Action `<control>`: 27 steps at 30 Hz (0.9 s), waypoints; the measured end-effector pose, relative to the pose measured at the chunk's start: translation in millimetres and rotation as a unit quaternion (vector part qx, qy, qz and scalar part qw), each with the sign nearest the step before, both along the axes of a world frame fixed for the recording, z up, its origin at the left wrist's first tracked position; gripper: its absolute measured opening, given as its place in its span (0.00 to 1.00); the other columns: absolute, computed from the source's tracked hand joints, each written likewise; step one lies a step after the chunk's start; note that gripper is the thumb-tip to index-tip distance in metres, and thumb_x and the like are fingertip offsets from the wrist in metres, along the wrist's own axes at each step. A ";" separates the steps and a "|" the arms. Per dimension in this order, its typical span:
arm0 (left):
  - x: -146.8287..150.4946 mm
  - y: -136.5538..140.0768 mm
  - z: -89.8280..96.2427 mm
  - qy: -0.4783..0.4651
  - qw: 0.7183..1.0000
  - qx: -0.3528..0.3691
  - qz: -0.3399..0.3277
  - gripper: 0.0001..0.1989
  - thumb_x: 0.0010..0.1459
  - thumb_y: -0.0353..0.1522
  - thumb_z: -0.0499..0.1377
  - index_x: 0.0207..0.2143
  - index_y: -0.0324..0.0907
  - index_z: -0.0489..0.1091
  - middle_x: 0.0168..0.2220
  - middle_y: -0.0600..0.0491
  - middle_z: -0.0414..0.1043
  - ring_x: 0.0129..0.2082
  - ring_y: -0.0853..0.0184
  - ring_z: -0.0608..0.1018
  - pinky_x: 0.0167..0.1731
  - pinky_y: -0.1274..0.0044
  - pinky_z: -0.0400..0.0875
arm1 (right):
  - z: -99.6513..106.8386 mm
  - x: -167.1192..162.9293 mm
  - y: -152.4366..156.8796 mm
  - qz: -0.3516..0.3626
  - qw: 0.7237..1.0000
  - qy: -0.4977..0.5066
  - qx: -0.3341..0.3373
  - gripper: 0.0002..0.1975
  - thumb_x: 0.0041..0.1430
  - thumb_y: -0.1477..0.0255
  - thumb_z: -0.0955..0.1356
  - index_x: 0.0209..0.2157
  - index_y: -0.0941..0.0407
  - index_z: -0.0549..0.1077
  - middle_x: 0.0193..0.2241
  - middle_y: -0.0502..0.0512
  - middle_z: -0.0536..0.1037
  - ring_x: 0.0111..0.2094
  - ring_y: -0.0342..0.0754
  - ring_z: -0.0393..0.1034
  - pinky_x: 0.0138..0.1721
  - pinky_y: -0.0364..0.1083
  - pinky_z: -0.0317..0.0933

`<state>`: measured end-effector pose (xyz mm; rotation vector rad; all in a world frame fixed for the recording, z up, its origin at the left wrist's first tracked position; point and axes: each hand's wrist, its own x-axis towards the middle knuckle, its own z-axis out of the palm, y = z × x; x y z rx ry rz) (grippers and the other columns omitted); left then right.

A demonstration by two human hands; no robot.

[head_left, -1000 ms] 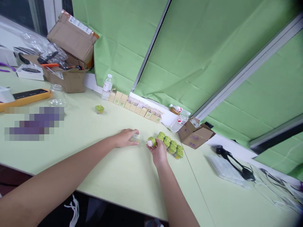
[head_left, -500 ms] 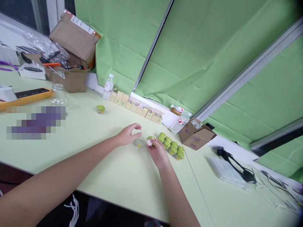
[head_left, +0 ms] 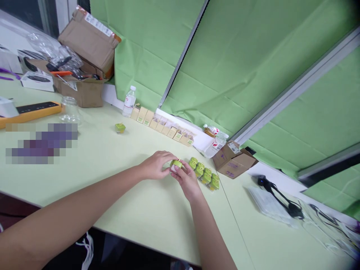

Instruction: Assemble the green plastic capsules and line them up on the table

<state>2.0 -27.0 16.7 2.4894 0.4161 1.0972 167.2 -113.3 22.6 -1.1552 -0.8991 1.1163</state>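
Note:
Between my two hands is a green lid with a yellow loop on top and a whitish part beneath. My right hand grips it from the right, thumb at the front. My left hand closes on its left side with thumb and fingers. The small clear jar seen earlier no longer shows on the table; my hands may hide it. Just to the right stand several small clear jars with green lids in a tight group. One more green-lidded jar stands alone at the left.
Along the back runs a row of small beige boxes, with a water bottle at its left end. A cardboard box and lying bottles are at back right. An empty glass jar and power strip lie left.
My left hand has moved right and closed in on the lid beside my right hand. The clear jar between the hands has gone from its spot on the table. The lid is now tilted top up.

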 end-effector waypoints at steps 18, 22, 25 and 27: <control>1.9 -6.2 4.3 0.023 0.998 0.056 0.002 0.24 0.55 0.25 0.54 0.55 0.47 0.67 0.49 0.51 0.74 0.50 0.61 0.74 0.54 0.69 0.62 | 2.9 -11.4 -3.6 0.038 0.995 -0.093 0.023 0.13 0.53 0.65 0.72 0.40 0.54 0.73 0.25 0.46 0.72 0.24 0.41 0.64 0.26 0.42 0.61; 4.3 -7.7 4.8 0.032 0.998 0.063 0.001 0.25 0.57 0.26 0.53 0.56 0.48 0.67 0.51 0.50 0.73 0.51 0.60 0.73 0.55 0.68 0.62 | 1.9 -13.8 -3.3 0.026 0.993 -0.112 0.038 0.10 0.53 0.67 0.70 0.37 0.54 0.72 0.23 0.44 0.69 0.21 0.40 0.60 0.23 0.41 0.59; 3.2 -7.2 5.8 0.031 0.997 0.065 0.003 0.26 0.57 0.25 0.53 0.57 0.49 0.66 0.52 0.50 0.72 0.52 0.60 0.72 0.55 0.68 0.62 | -1.2 -15.4 -2.0 0.009 0.988 -0.142 0.060 0.09 0.53 0.69 0.68 0.38 0.53 0.70 0.22 0.42 0.67 0.19 0.39 0.57 0.20 0.40 0.58; 1.4 -6.8 5.9 0.027 0.998 0.062 0.000 0.27 0.56 0.26 0.53 0.58 0.49 0.65 0.53 0.50 0.72 0.53 0.60 0.72 0.55 0.68 0.62 | -2.9 -15.7 -1.5 0.001 0.986 -0.153 0.063 0.12 0.53 0.70 0.67 0.41 0.53 0.70 0.23 0.43 0.67 0.19 0.38 0.56 0.19 0.39 0.58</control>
